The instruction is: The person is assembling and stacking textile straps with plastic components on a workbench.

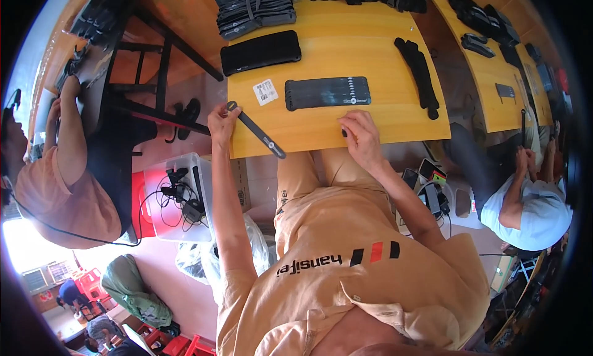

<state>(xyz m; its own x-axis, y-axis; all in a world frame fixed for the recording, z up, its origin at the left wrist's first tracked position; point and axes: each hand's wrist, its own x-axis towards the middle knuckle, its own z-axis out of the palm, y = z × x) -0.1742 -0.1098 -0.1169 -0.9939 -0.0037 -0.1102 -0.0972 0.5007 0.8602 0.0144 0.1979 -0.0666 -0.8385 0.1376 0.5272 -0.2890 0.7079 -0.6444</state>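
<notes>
My left hand (221, 125), at the table's near left edge, pinches the upper end of a dark flat strip (259, 132) with rounded ends and white print. The strip slants down across the table edge. My right hand (363, 140) is closed by the near edge, and a small black piece (344, 133) shows at its fingertips; its kind is unclear. Beyond the hands lies a flat dark stack of similar-looking strips (318, 93) with white print along one end. A white printed label (265, 92) rests to its left.
On the yellow table (364, 41) lie a black fabric pouch (260, 52), a banded pile of dark pieces (254, 13) and long black strips (419, 78). A clear bin with cables (182, 198) stands at lower left. People sit at both sides (68, 195).
</notes>
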